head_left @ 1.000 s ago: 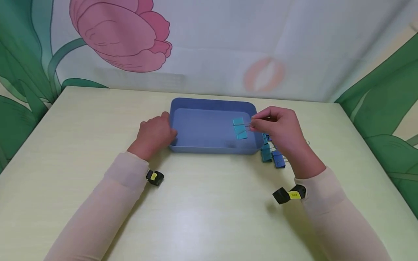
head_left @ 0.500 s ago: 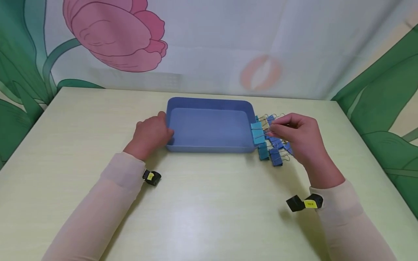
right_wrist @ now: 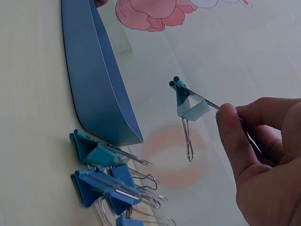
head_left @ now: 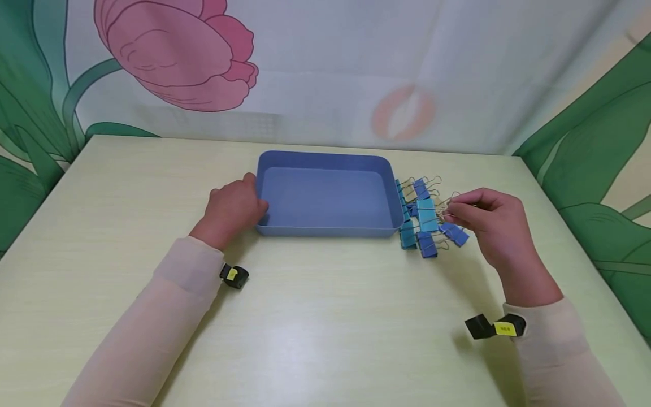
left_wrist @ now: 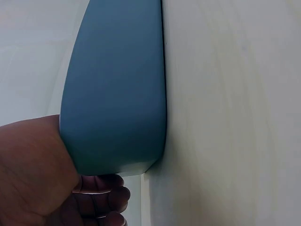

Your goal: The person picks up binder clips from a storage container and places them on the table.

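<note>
My right hand (head_left: 500, 237) pinches a light-blue binder clip (head_left: 428, 215) by its wire handle between thumb and fingers. In the right wrist view this clip (right_wrist: 194, 109) is held up off the table, its other handle pointing down. A shallow blue tray (head_left: 328, 198) lies to its left, with nothing inside. At the tray's left end my left hand (head_left: 231, 208) grips the rim, thumb over the edge. The left wrist view shows its curled fingers (left_wrist: 110, 200) beside the tray's end wall; the thumb is hidden there. Several blue and teal binder clips (head_left: 427, 244) lie bunched by the tray's right end.
Beneath everything is a pale wooden table (head_left: 325, 316). A printed curtain (head_left: 315, 85) with a pink flower hangs behind its back edge. Wrist cameras (head_left: 235, 276) sit on both sleeves.
My right hand has moved right and toward me with the light-blue clip, from over the tray to over the bunched clips. The left hand keeps hold of the tray.
</note>
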